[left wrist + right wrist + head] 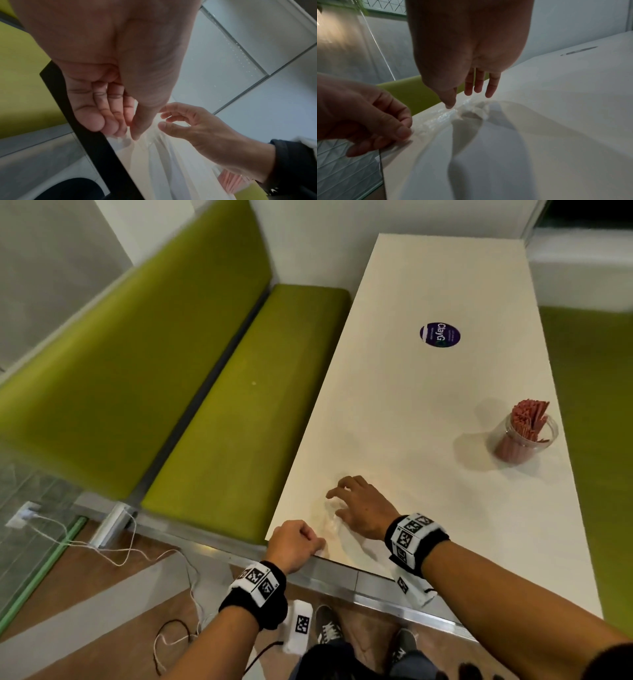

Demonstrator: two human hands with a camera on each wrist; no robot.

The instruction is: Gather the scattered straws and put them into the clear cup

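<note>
A clear cup (521, 440) packed with red straws (529, 417) stands upright near the right edge of the white table (428, 405). A crumpled clear plastic wrapper (331, 518) lies at the table's front left corner. My left hand (317, 544) pinches the wrapper's near end at the table edge, thumb against curled fingers (402, 133). Just past it, my right hand (337, 503) hovers over the wrapper (440, 116) with fingers spread and its thumb tip (450, 106) touching the plastic. No loose straws show on the table.
A round purple sticker (439, 334) lies further along the table. A green bench (239, 405) runs along the table's left side. White and black cables (102, 546) trail over the floor below, by my shoes.
</note>
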